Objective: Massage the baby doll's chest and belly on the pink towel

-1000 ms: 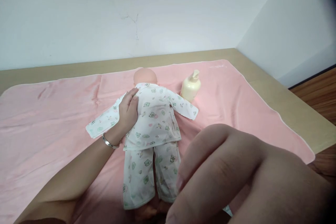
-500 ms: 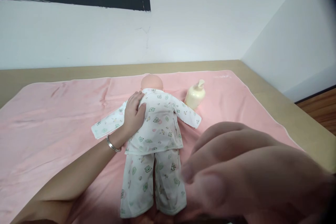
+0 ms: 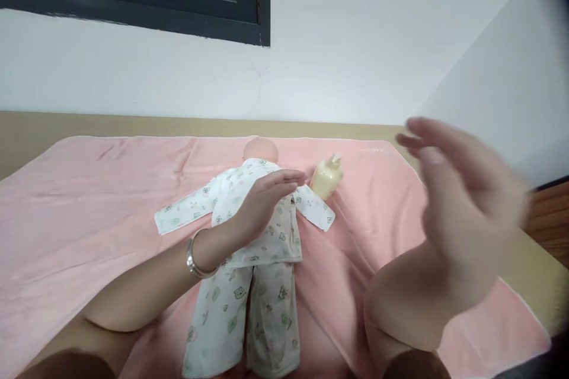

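A baby doll (image 3: pixel 249 251) in white pyjamas printed with small green and pink figures lies stretched out, arms spread. Only the bald top of its head (image 3: pixel 261 148) shows, no face. My left hand (image 3: pixel 267 196), a silver bangle on its wrist, is over the doll's upper back with fingers stretched to the right; whether it touches the cloth I cannot tell. Raised at the right, apart from the doll, my right hand (image 3: pixel 466 189) is blurred, its fingers apart from the thumb and nothing visible in it. A cream pump bottle (image 3: pixel 326 177) is beside the doll's right-hand sleeve.
Under the doll a pink cloth (image 3: pixel 111 189) covers most of a wooden surface (image 3: pixel 338 129). White walls (image 3: pixel 338 59) rise behind and on the right. A dark window frame (image 3: pixel 249 18) is at the upper left, with brown wood (image 3: pixel 551 210) at the right edge.
My left hand has turned and slid right across the doll's back. My right hand has lifted up and away to the right. The view has tilted upward slightly.
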The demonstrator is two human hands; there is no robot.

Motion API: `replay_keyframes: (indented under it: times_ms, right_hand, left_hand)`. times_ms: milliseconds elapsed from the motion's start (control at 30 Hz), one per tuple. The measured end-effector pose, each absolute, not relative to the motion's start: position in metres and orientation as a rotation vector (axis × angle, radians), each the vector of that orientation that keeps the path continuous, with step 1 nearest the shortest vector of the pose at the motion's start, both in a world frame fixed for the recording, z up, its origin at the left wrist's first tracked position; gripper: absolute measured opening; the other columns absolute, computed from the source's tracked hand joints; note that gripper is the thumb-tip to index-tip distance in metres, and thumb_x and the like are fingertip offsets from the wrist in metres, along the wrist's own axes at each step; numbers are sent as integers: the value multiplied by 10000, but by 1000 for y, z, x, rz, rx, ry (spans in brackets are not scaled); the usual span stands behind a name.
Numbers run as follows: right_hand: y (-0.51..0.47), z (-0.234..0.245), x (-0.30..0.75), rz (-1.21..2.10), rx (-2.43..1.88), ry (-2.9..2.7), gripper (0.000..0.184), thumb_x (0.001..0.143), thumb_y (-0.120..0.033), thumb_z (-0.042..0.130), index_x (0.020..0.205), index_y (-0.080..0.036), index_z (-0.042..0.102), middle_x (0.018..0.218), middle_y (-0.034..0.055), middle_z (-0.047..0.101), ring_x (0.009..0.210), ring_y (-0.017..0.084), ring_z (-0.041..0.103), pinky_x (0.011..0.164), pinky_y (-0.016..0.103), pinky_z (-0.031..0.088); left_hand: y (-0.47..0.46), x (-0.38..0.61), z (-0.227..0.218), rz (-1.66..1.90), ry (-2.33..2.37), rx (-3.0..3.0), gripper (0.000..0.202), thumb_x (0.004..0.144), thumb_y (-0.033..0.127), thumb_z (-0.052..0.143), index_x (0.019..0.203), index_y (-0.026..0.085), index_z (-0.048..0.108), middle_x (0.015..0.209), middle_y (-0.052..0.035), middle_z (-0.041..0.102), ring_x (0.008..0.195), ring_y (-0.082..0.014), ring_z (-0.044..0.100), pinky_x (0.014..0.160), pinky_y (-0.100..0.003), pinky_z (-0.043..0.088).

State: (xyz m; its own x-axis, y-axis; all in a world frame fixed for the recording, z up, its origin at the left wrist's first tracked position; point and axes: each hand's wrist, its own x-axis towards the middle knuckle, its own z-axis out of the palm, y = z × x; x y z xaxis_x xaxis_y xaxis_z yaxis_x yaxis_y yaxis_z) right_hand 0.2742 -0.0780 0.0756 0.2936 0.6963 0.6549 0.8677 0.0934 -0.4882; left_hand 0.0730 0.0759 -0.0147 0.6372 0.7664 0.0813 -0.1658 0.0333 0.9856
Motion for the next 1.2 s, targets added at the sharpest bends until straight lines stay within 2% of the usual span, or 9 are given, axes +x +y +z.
replay_keyframes:
  times_ms: [67,167,267,333,533,767,967,1100,1200]
  right_hand:
    - [-54,67,273,-123,-1776,-1430,437,1020,-317,391,1431,-265,530,1466,54,564,1368,292,516,1117,533,452]
    - [-17,49,275,111,-1935,-1658,499,972,-193,369,1452,-156,506,1539,100,478,1458,283,399,1186,495,386]
    - [14,34,273,206,-2054,-1792,556,946,-121,334,1493,-60,413,1611,167,334,1514,275,281,1224,467,322]
    - [25,28,268,163,-2142,-1856,540,926,-76,325,1449,-3,439,1593,216,350,1521,287,260,1220,459,317]
    - [30,27,253,-44,-2263,-1896,432,909,-45,308,1228,-33,599,1382,235,589,1400,301,464,1085,401,446]
    - [38,14,243,-262,-2317,-1821,471,952,-134,321,1346,38,512,1464,274,502,1426,339,425,1115,449,411]
    - [31,6,231,-338,-2274,-1768,356,938,-155,355,1099,-130,671,1231,212,662,1298,347,541,1037,475,455]
    - [24,2,230,-292,-2327,-1796,436,993,-270,333,1309,-103,583,1380,212,589,1365,362,479,1082,552,414]
    - [20,7,228,-215,-2353,-1716,544,1013,-349,309,1450,-65,467,1501,223,483,1433,364,404,1100,549,416]
  left_hand:
    - [80,95,-6,601,532,991,312,890,358,579,1068,134,703,1164,-146,722,1139,-287,676,1068,-432,496]
    - [92,126,-3,421,588,616,453,948,409,457,1158,45,626,1145,-228,700,1076,-288,701,982,-412,547]
    - [97,150,-7,435,618,493,480,976,423,382,1167,45,608,1064,-220,705,1000,-280,714,872,-386,580]
    - [96,160,-10,451,575,468,468,984,426,355,1117,70,628,1001,-193,712,947,-269,716,826,-376,584]
    - [90,152,-12,422,509,451,452,982,436,344,1044,101,643,987,-162,712,907,-250,707,836,-376,567]
    - [68,75,2,327,537,515,447,938,418,474,1135,59,654,1220,-205,677,1064,-283,697,981,-404,523]
    - [59,12,29,440,469,531,421,940,353,457,1128,53,686,1219,-221,689,1076,-295,695,994,-430,515]
    - [59,-15,52,582,345,540,383,936,312,457,1092,54,693,1230,-224,684,1044,-296,699,946,-421,533]
    - [60,-28,62,653,335,545,346,921,299,475,1073,70,685,1207,-221,693,1057,-313,690,950,-455,527]
